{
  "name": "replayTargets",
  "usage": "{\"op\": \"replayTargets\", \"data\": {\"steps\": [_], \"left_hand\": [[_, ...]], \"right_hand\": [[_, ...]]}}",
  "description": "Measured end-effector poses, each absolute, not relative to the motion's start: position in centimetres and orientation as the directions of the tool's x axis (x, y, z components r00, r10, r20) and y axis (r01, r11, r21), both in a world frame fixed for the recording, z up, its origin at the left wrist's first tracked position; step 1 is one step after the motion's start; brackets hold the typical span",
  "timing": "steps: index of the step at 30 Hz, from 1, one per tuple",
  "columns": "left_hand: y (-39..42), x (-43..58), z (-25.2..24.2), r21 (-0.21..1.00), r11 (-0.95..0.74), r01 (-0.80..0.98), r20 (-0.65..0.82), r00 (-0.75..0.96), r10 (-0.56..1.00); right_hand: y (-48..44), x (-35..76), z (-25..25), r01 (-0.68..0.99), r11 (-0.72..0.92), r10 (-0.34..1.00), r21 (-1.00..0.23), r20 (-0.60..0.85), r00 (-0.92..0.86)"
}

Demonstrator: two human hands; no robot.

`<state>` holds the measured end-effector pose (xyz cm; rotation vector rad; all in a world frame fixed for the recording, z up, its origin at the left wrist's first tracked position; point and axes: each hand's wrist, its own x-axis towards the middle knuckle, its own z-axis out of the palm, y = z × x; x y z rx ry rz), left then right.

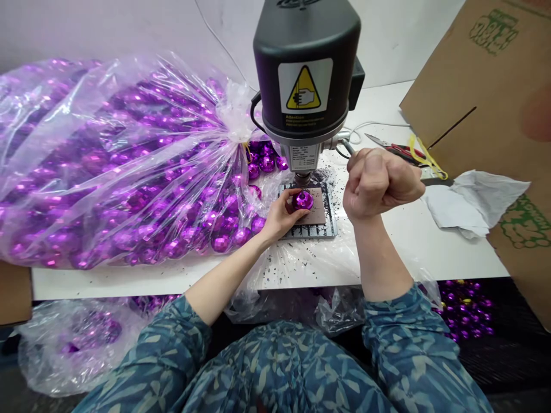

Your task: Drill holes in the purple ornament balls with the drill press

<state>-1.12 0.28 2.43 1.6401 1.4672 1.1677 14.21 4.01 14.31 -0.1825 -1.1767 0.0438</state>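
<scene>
Between the fingers of my left hand (283, 215) is a shiny purple ball (305, 199) with a small hole showing in its top. The ball sits over a flat brown board (317, 212) on the slotted metal base (330, 226) of a black drill press (303, 86). The chuck (302, 179) is just above and behind the ball. My right hand (381, 180) is closed in a fist at the press's feed lever (348, 146), right of the machine. Its fingers hide the lever's end.
A large clear bag of purple faceted balls (129, 166) fills the left of the white table (129, 282). Right are pliers (396, 148), crumpled white paper (465, 203) and a cardboard box (482, 86). Dark shavings lie around the base. More purple balls (467, 310) are below the table.
</scene>
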Motion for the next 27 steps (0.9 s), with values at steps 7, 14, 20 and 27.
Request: {"op": "replayTargets", "data": {"steps": [7,14,20,27], "left_hand": [[0.2,-1.1,2.6,0.907,-0.165,0.388,0.186,-0.017,0.982],[0.3,-0.5,3.1,0.904,-0.141,0.403,0.172,-0.041,0.984],[-3.6,-0.6,6.1,0.925,-0.055,0.375,0.073,-0.034,0.997],[-14.0,0.2,7.0,0.746,-0.471,0.471,-0.036,0.734,0.678]], "right_hand": [[4.4,14.2,13.4,0.054,0.993,0.077,-0.108,0.911,0.405],[4.2,14.1,15.9,0.04,0.969,0.204,-0.243,0.884,0.421],[5.3,13.5,21.8,-0.007,0.853,0.492,-0.522,0.798,0.348],[5.4,13.5,21.9,-0.113,0.871,0.486,-0.479,0.8,0.351]]}}
